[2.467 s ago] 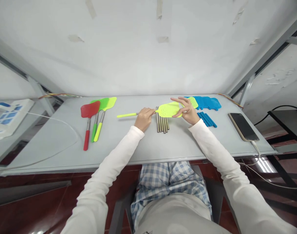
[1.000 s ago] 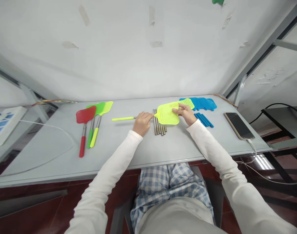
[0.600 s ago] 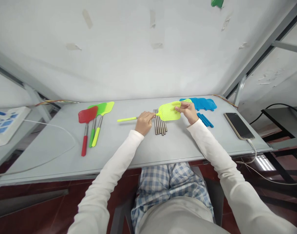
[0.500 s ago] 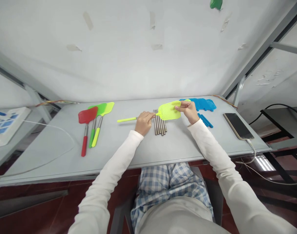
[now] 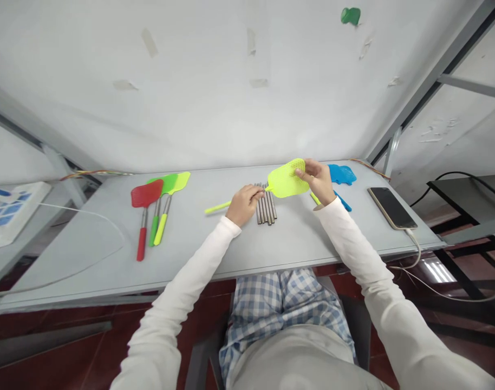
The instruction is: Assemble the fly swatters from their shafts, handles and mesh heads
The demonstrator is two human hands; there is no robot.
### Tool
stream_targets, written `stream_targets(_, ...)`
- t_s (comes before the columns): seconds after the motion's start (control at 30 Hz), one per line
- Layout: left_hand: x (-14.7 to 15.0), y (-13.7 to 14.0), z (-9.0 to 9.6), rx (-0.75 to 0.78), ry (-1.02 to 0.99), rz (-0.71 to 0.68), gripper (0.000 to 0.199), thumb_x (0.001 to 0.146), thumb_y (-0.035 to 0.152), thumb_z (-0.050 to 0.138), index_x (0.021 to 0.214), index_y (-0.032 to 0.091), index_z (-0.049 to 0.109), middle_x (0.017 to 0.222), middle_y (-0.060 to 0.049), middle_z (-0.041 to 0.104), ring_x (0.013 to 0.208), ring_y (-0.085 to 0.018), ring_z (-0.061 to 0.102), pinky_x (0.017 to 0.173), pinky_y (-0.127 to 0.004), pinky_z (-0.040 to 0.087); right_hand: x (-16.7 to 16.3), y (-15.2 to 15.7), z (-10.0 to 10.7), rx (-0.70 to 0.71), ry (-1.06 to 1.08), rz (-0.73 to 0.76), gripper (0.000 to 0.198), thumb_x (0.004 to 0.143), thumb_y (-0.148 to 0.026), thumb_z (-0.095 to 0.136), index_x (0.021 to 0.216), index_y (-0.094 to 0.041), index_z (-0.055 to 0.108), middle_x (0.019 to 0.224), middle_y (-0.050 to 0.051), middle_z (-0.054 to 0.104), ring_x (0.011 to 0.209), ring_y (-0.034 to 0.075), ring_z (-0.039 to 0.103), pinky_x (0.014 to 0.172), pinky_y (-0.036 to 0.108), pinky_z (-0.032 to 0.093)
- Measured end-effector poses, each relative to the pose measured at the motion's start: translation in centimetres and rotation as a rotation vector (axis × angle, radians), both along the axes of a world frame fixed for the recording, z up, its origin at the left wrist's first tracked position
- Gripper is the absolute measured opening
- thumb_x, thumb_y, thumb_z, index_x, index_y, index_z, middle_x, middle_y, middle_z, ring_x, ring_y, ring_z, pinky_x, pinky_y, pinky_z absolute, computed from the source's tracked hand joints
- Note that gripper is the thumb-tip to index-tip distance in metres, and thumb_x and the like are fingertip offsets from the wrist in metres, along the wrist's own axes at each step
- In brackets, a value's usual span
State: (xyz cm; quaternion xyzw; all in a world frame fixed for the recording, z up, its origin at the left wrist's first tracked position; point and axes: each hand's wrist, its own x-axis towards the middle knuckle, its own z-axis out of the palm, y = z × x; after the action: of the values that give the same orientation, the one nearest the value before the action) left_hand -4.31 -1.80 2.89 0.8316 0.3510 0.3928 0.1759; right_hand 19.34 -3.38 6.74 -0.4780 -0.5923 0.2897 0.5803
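Between my hands is a yellow fly swatter (image 5: 287, 180), held above the table. My left hand (image 5: 245, 203) is closed around its thin shaft near the neck, with the yellow handle sticking out to the left. At the far edge of the mesh head, my right hand (image 5: 318, 180) pinches it between thumb and fingers. Several metal tubes (image 5: 266, 210) lie side by side under the swatter's neck. Blue swatter heads (image 5: 343, 174) lie behind my right hand, partly hidden by it. Near that wrist are a blue handle (image 5: 344, 202) and a yellow handle (image 5: 314, 198).
At the left of the table lie a red swatter (image 5: 147, 195), a green swatter (image 5: 155, 223) and another yellow swatter (image 5: 161, 229). A phone (image 5: 392, 208) with a white cable rests at the right. A white and blue object (image 5: 12, 211) stands far left.
The swatter's head has tilted up at its right end as my right hand rose slightly. The handle end has dropped a little and shifted right with my left hand.
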Motion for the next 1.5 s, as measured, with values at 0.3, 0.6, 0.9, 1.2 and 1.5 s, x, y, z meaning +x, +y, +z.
stream_targets(0.3, 3.4, -5.8, 5.8, -1.315, -0.558, -0.604, 0.030, 0.093, 0.044, 0.046, 0.076, 0.020, 0.039, 0.053, 0.009, 0.029, 0.040, -0.004, 0.026, 0.042, -0.016, 0.024, -3.5, 2.9, 3.2, 0.227, -0.399, -0.329, 0.050, 0.095, -0.061, 0.024, 0.089, -0.023, 0.057, 0.077, 0.004, 0.057, 0.090, 0.023, 0.061, 0.079, 0.035, 0.043)
stream_targets(0.6, 2.8, -7.1, 4.8, -1.379, -0.765, -0.564, 0.033, 0.095, 0.041, 0.044, 0.072, 0.019, 0.037, 0.050, 0.012, 0.015, 0.037, -0.002, 0.008, 0.036, -0.012, 0.018, -2.4, 6.6, 2.6, 0.283, -0.292, -0.407, 0.067, 0.092, -0.068, 0.009, 0.078, -0.021, 0.054, 0.065, 0.001, 0.046, 0.073, 0.017, 0.057, 0.066, 0.030, 0.039)
stream_targets(0.9, 1.1, -5.1, 4.9, -1.495, -0.595, -0.591, 0.019, 0.092, 0.025, 0.051, 0.077, 0.013, 0.050, 0.059, 0.006, 0.038, 0.045, -0.002, 0.038, 0.045, -0.012, 0.036, -3.2, 5.5, 2.7, 0.289, -0.400, -0.458, 0.060, 0.096, -0.061, 0.013, 0.067, -0.021, 0.047, 0.056, -0.002, 0.035, 0.062, 0.013, 0.050, 0.060, 0.028, 0.032)
stream_targets(1.2, 4.1, -3.7, 4.8, -1.368, -0.519, -0.345, 0.042, 0.087, 0.046, 0.057, 0.067, 0.020, 0.031, 0.052, 0.012, 0.017, 0.035, 0.000, 0.008, 0.032, -0.013, 0.004, -4.1, 6.2, 1.2, 0.201, -0.495, -0.481, 0.055, 0.097, -0.058, 0.020, 0.066, -0.022, 0.048, 0.054, -0.001, 0.039, 0.064, 0.016, 0.052, 0.064, 0.028, 0.033)
stream_targets(1.5, 5.6, -4.9, 5.6, -1.256, -0.499, -0.161, 0.043, 0.088, 0.053, 0.050, 0.068, 0.022, 0.029, 0.048, 0.013, 0.015, 0.033, -0.001, 0.011, 0.032, -0.013, 0.005, -2.6, 9.3, 1.0, 0.171, -0.559, -0.481, 0.072, 0.096, -0.060, 0.003, 0.081, -0.020, 0.061, 0.060, 0.001, 0.044, 0.072, 0.017, 0.057, 0.068, 0.029, 0.037)
